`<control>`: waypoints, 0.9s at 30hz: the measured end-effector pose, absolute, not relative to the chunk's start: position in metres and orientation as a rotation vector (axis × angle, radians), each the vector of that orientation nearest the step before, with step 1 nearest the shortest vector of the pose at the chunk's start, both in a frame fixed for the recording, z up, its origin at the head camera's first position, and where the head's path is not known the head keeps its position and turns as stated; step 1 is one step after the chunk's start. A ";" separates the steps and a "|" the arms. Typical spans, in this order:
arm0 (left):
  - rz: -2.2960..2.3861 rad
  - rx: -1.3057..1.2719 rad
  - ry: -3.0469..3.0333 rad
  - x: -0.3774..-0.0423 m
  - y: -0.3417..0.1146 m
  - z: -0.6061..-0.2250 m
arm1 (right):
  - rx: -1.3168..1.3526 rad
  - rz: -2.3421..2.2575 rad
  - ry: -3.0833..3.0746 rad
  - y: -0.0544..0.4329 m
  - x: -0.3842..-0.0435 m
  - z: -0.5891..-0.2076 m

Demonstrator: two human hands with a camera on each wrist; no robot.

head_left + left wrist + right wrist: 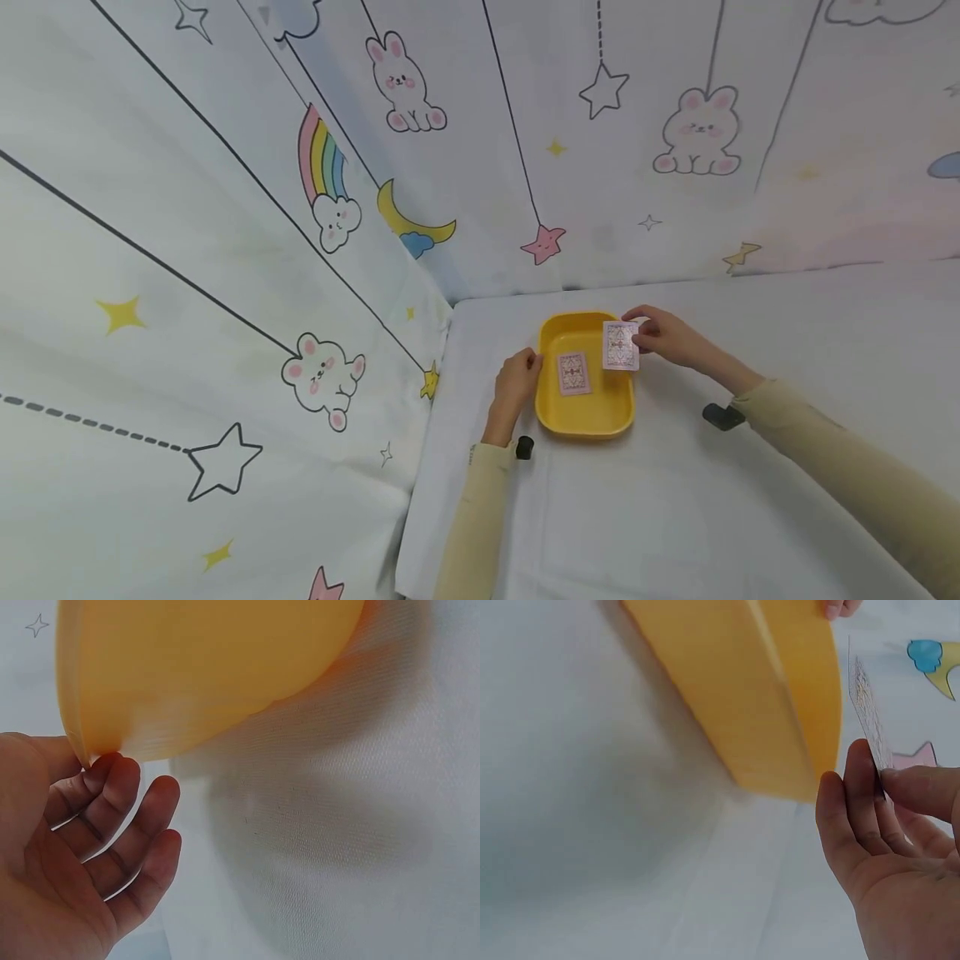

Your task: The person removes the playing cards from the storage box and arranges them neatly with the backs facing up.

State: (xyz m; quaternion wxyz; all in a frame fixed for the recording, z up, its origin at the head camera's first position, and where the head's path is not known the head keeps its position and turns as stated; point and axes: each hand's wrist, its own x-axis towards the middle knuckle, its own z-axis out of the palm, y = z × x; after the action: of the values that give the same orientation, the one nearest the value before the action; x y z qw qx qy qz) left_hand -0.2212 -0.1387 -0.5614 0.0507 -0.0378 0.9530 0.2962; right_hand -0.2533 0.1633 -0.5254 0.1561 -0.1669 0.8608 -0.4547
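A yellow plastic tray point(585, 423) with raised sides sits on the white cloth. One playing card point(574, 373) lies in it, patterned back up. My left hand point(517, 379) pinches the tray's left rim between thumb and fingers; the left wrist view shows the tray wall point(210, 667) above those curled fingers. Over the tray's right side, a second playing card point(620, 346) is pinched by my right hand point(663, 336), its patterned back facing up. In the right wrist view this card point(868, 705) appears nearly edge-on between thumb and fingers, beside the tray's side.
White cloth point(675, 517) covers the table under the tray. Behind and to the left hang white curtains printed with bunnies point(405, 83), stars and a moon point(412, 221). A dark wrist device point(723, 416) sits by the right sleeve, another point(525, 447) by the left.
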 end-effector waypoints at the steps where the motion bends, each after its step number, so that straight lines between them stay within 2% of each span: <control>1: 0.900 -0.117 2.900 -0.221 -0.138 -0.562 | -0.464 -1.301 2.466 0.168 -0.252 -0.526; 14: 0.877 -0.096 2.913 -0.223 -0.141 -0.559 | -0.364 -1.296 2.490 0.215 -0.237 -0.543; 27: 0.887 -0.116 2.891 -0.220 -0.139 -0.560 | -0.316 -1.142 2.539 0.222 -0.235 -0.597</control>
State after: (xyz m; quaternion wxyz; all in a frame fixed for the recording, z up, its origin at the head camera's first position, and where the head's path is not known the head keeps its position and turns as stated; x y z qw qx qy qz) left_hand -0.2204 -0.1386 -0.5603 0.0577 -0.0382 0.9537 0.2927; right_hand -0.2354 0.2215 -0.5972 0.1688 -0.1111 0.8932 -0.4017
